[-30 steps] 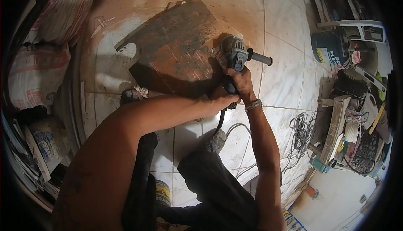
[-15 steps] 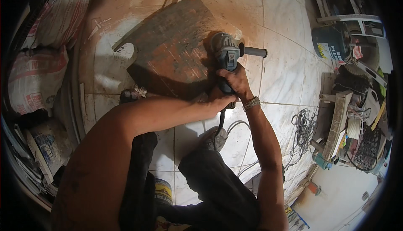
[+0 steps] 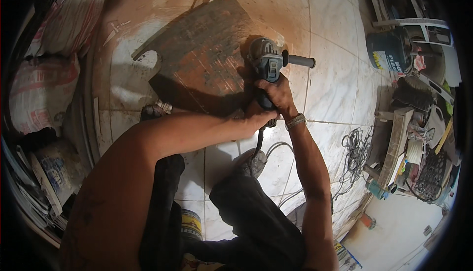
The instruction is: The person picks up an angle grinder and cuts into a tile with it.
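Both of my hands are closed round an angle grinder [image 3: 269, 63]. My right hand [image 3: 279, 94], with a watch or bracelet on the wrist, wraps its body just behind the switch. My left hand [image 3: 258, 117] grips the rear end, where the power cord [image 3: 259, 140] comes out. The black side handle [image 3: 299, 61] sticks out to the right with no hand on it. The grinder's head is at the right edge of a dark, scratched slab [image 3: 207, 57] with reddish patches, lying on the floor. The disc is hidden beneath the head.
Reddish dust covers the far tiles [image 3: 290, 5]. Printed sacks [image 3: 44, 91] stand on the left. At right lie a coiled cable [image 3: 355, 148], a dark bucket [image 3: 387, 49] and a cluttered wooden stand [image 3: 396, 140]. A yellow-labelled can [image 3: 191, 224] sits by my legs.
The grinder has shifted very slightly to the right with both hands still on it. The slab has stayed in place.
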Motion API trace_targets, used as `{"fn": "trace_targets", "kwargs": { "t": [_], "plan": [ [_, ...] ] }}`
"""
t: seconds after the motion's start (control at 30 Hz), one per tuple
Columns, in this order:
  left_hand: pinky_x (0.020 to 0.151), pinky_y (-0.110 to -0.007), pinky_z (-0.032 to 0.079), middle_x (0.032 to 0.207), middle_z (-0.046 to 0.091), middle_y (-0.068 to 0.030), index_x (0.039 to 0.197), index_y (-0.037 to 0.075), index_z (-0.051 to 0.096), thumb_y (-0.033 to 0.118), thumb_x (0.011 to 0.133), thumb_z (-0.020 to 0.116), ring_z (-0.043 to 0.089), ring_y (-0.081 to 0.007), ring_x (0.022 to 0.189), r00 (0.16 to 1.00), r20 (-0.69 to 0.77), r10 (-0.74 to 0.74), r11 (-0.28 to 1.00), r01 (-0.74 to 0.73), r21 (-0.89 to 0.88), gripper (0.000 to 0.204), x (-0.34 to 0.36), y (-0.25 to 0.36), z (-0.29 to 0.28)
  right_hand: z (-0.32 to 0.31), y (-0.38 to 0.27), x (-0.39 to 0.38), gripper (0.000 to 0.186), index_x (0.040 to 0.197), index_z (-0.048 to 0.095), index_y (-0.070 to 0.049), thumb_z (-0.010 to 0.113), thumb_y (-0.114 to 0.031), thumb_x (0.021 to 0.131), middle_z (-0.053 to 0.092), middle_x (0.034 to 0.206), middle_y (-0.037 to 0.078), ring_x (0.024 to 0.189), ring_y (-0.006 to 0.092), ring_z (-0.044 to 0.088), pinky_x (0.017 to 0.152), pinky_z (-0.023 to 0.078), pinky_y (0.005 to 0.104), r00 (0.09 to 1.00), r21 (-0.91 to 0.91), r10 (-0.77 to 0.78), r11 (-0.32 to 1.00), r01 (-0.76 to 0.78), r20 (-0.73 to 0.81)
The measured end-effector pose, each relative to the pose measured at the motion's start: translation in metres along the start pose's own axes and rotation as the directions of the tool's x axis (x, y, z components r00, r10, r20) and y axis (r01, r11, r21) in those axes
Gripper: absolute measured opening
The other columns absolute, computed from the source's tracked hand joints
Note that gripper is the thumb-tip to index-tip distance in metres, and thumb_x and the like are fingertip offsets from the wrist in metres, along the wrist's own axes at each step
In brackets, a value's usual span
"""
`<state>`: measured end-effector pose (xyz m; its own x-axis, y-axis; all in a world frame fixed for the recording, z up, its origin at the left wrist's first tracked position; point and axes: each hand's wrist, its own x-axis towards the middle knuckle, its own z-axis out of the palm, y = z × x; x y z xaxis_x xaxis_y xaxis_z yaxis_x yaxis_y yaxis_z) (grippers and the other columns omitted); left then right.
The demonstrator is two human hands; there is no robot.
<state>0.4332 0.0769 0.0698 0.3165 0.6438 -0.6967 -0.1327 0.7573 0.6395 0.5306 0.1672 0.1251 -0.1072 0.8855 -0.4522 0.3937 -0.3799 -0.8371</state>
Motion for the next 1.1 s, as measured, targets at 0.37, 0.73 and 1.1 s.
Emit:
{"fn": "trace_targets", "kwargs": {
  "t": [0.37, 0.73, 1.1],
  "plan": [
    [0.073, -0.032, 0.055, 0.094, 0.07, -0.0046, 0.104, 0.004, 0.068, 0.014, 0.082, 0.082, 0.067, -0.0148, 0.084, 0.998, 0.031, 0.055, 0.997, -0.053, -0.062, 0.028, -0.006, 0.002, -0.007, 0.005, 0.006, 0.001, 0.05, 0.118, 0.068, 0.007, 0.082, -0.02, 0.079, 0.075, 0.103, 0.015, 0.092, 0.0226, 0.07, 0.088, 0.056, 0.0361, 0.999, 0.01, -0.048, 0.999, 0.048, -0.008],
    [0.075, -0.032, 0.055, 0.095, 0.069, -0.0032, 0.108, 0.004, 0.067, 0.01, 0.08, 0.082, 0.066, -0.0153, 0.083, 0.996, -0.003, 0.091, 0.995, -0.091, -0.041, 0.032, -0.019, 0.024, 0.002, 0.0, 0.013, 0.002, 0.051, 0.116, 0.067, 0.006, 0.083, -0.027, 0.08, 0.072, 0.1, 0.01, 0.087, 0.0186, 0.066, 0.082, 0.056, 0.0343, 0.997, -0.084, -0.074, 0.994, 0.074, -0.007],
    [0.068, -0.032, 0.054, 0.088, 0.07, -0.0038, 0.097, 0.004, 0.07, 0.01, 0.08, 0.081, 0.067, -0.0148, 0.08, 0.996, 0.024, 0.09, 0.995, -0.089, -0.041, 0.022, -0.011, 0.005, -0.006, 0.007, 0.001, -0.004, 0.048, 0.116, 0.069, 0.007, 0.081, -0.021, 0.078, 0.076, 0.102, 0.016, 0.092, 0.0243, 0.071, 0.087, 0.056, 0.0369, 0.999, -0.022, -0.052, 0.998, 0.053, 0.005]
  ]
}}
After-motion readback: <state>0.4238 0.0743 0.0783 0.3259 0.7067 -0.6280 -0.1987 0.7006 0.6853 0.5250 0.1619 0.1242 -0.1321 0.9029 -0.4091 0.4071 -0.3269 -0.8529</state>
